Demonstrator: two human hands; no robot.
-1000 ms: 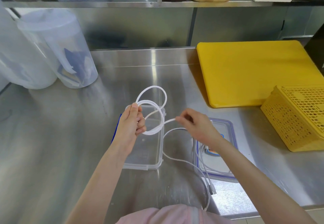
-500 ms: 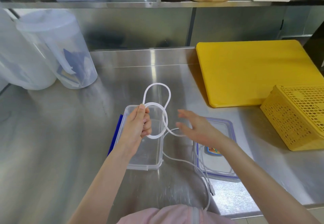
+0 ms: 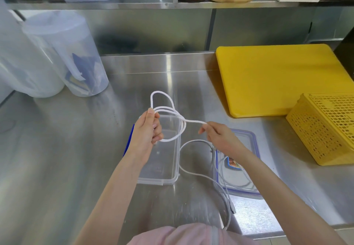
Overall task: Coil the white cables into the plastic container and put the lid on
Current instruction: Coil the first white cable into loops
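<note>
Left hand (image 3: 146,132) holds several loops of thin white round cable (image 3: 173,113) above the clear rectangular plastic container (image 3: 168,168), fingers curled round the bunch, thumb up on top. Coil is loose, three or so turns, one taller loop sticking up at the far side. Cable surface matte, smooth, bright white where held up.

Right hand (image 3: 220,137) pinches the same cable just right of the coil, thumb and forefinger tight on it, strand taut between the two hands. The rest of the cable drops below the right hand, curves across the stainless steel counter (image 3: 67,149) beside the container, runs toward the near edge. A second greyish-white cable lies over the clear blue-rimmed lid (image 3: 247,160), its small grey plug end (image 3: 232,208) on the counter near the lid's front.

Container sits open on the counter, nothing visible inside, lid flat just to its right. Yellow cutting board (image 3: 277,80) and yellow perforated plastic basket (image 3: 325,129) far right; translucent plastic jugs (image 3: 63,53) far left.
</note>
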